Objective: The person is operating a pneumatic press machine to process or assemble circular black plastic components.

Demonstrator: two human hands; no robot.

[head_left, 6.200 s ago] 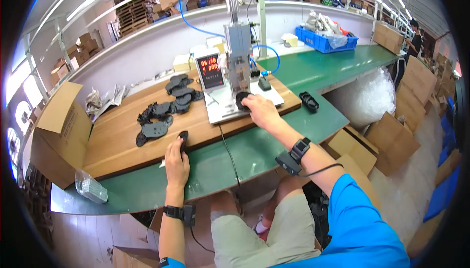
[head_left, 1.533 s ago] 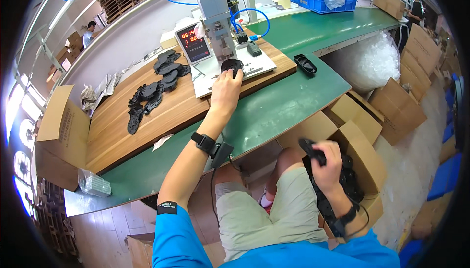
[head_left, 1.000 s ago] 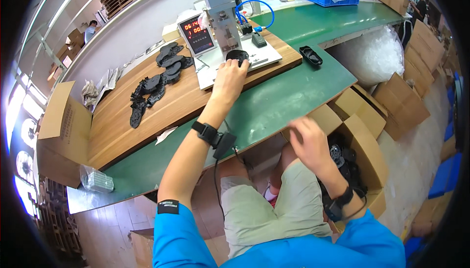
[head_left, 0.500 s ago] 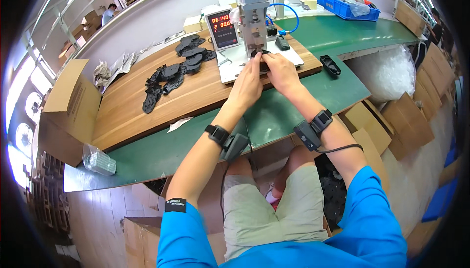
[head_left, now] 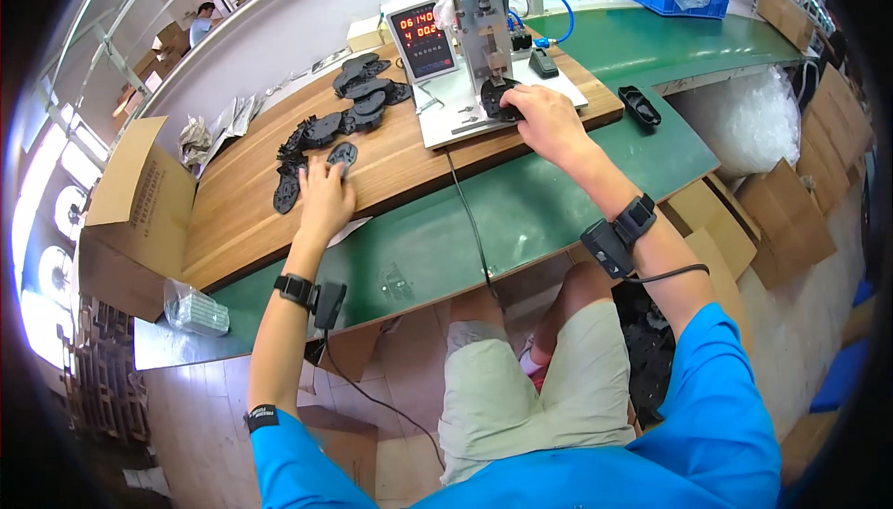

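Note:
At the bench press (head_left: 487,44), my right hand (head_left: 551,120) grips the edge of a black rounded plastic part (head_left: 499,100). That part sits tilted under the press head, over the white base plate (head_left: 452,124). My left hand (head_left: 326,200) is over the wooden board with its fingers stretched out. Its fingertips are at or beside a loose black oval part (head_left: 343,154); whether they touch it I cannot tell. Behind and left of that hand lies a row of similar black parts (head_left: 324,127), with one flat piece (head_left: 286,191) at its near end.
A digital counter box (head_left: 420,39) with red digits stands left of the press. Right of it lies a black shoe-shaped part (head_left: 640,107) on the green table (head_left: 595,160). A carton (head_left: 135,221) and a plastic-wrapped block (head_left: 197,311) stand at the left. A black cable (head_left: 470,216) crosses the front edge.
My left hand has left the press and moved left to the black parts. My right hand stays at the press, holding the part, which now shows more. The counter's digits have changed.

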